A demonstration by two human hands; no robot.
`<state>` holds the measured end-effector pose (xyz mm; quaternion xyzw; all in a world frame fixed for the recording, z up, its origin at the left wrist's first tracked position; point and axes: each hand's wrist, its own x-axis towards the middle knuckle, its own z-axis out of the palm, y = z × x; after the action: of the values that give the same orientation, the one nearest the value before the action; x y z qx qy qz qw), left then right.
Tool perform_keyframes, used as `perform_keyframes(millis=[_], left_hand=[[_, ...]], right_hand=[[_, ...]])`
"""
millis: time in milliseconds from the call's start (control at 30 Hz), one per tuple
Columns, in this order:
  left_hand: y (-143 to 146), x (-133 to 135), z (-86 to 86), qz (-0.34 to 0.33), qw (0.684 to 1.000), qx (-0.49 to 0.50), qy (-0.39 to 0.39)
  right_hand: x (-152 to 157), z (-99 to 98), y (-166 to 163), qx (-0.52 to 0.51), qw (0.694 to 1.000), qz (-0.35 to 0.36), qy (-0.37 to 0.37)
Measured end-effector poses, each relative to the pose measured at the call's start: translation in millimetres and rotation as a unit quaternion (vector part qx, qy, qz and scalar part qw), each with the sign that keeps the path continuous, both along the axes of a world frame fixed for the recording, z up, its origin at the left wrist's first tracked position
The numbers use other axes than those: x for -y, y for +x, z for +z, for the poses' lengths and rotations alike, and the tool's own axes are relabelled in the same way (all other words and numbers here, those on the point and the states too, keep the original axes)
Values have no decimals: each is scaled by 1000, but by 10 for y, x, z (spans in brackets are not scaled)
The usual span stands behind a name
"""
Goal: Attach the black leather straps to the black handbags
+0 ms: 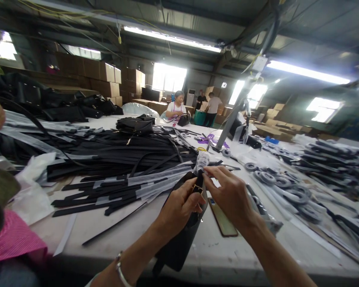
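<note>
The single view looks from the person's head, behind and above the fingers [214, 172], facing forward and slightly down. The fingers are near; the white worktable [113, 235] spreads below and around them, a window [169, 77] and fluorescent ceiling light [172, 38] far beyond.

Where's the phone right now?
Head view, right of centre: the phone lies on the white table, between the black bag and the right hand.

A dark, smooth black handbag [178, 247] is sitting aslant at the near edge of the surface [119, 239], its lower part overhanging. On its black strap [200, 177], a gold-toned buckle [198, 189] is showing, partly covered, while crinkled, whitish wrapping [202, 159] is bunching just beyond the strap.
</note>
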<state>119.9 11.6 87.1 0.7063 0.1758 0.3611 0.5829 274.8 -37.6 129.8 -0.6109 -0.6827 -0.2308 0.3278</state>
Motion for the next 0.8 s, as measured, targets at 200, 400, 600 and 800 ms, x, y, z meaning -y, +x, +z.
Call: perform_keyframes(millis=[200, 400, 600, 800], left_hand=[[-41, 47, -57, -6, 999, -11, 45], [-36, -16, -172, 46, 997, -35, 59], [-216, -11, -280, 25, 994, -60, 89], [-329, 65, -459, 111, 942, -183, 258]], right_hand=[[41, 131, -3, 54, 998, -21, -3], [194, -167, -237, 3, 993, 111, -48], [267, -558, -142, -39, 992, 122, 9], [263, -720, -406, -176, 978, 113, 11]])
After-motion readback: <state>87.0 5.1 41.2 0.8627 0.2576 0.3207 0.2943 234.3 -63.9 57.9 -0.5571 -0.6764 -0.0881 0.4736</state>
